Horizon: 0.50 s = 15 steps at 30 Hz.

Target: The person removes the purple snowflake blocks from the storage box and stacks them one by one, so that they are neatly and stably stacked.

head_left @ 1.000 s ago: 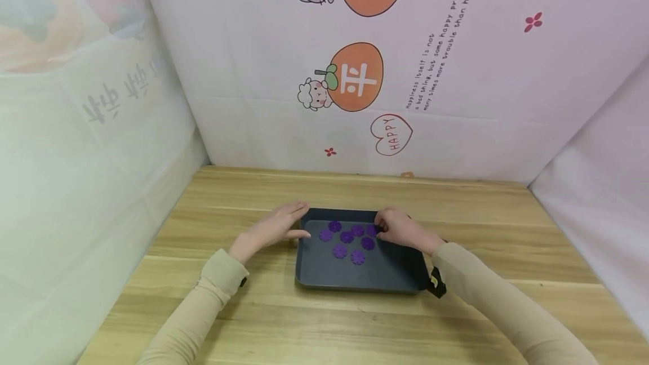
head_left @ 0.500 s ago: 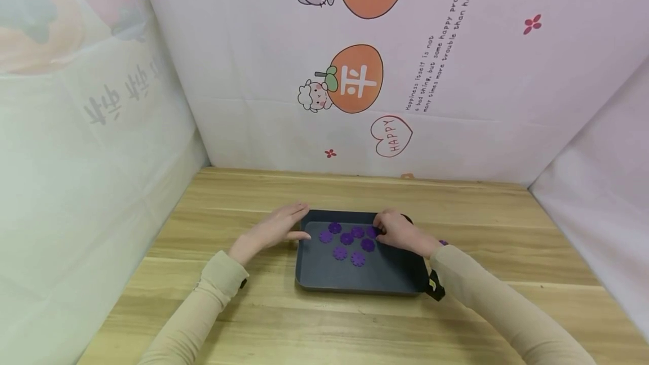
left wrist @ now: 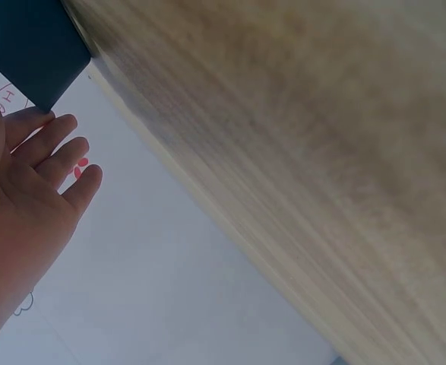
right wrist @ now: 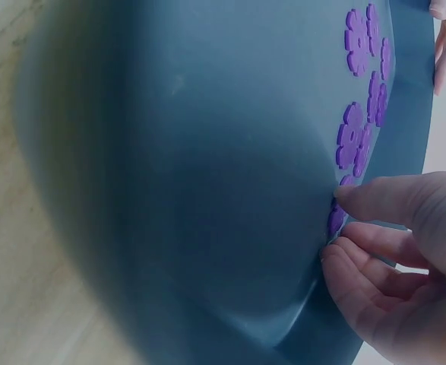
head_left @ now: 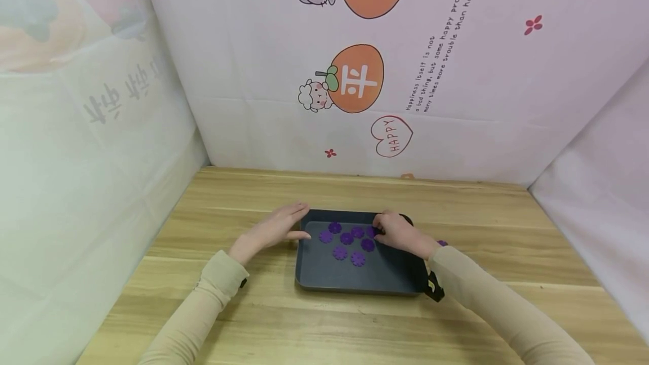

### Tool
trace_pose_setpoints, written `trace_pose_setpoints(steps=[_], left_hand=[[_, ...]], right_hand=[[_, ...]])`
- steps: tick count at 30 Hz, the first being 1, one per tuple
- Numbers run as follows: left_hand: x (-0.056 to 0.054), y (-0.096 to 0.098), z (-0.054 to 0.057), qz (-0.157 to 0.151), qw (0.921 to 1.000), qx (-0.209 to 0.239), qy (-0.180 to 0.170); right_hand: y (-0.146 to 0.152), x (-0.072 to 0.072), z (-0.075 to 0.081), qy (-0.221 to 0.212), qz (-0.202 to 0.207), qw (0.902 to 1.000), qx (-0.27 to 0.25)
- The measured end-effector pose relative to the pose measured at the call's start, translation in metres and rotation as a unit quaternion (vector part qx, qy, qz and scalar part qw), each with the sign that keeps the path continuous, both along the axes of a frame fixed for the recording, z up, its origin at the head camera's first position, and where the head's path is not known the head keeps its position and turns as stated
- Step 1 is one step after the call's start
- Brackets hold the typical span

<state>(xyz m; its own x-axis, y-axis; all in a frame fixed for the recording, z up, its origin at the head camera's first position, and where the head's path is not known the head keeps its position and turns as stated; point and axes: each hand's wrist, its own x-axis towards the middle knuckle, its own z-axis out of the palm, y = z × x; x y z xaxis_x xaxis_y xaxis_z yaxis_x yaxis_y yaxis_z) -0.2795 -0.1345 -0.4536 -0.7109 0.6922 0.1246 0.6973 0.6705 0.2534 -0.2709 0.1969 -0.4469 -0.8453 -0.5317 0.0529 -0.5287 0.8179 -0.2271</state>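
A dark grey baking tray (head_left: 324,277) lies on the wooden table with several purple flower-shaped interlocking discs (head_left: 357,258) spread over its far half. My left hand (head_left: 271,230) is at the tray's far left corner, its fingers fairly straight along the outside and its thumb over the rim. In the left wrist view, its fingertips touch the tray corner. Inside the far right part of the tray, my right hand (head_left: 400,231) pinches one purple disc (right wrist: 336,218) between thumb and fingertips. That disc is low, near the tray bottom, and partly hidden by the fingers.
A small purple piece (head_left: 443,243) shows just outside the tray, by the right wrist. A black strap-like item (head_left: 434,287) is below the right sleeve. White printed cloth (head_left: 253,128) walls the back and sides of the wooden table (head_left: 243,320).
The right hand keeps its place at the same disc, with only a slight shift of its wrist. The left hand and the tray stay still. The purple piece outside the tray has come into view.
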Motion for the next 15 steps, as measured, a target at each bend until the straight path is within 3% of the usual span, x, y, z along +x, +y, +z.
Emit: trace_pose_setpoints(steps=[15], left_hand=[[-0.0011, -0.0018, -0.0012, -0.001, 1.0, 0.001, -0.004]], right_hand=[[-0.0004, 0.002, 0.0017, 0.007, 0.007, 1.0, -0.001]])
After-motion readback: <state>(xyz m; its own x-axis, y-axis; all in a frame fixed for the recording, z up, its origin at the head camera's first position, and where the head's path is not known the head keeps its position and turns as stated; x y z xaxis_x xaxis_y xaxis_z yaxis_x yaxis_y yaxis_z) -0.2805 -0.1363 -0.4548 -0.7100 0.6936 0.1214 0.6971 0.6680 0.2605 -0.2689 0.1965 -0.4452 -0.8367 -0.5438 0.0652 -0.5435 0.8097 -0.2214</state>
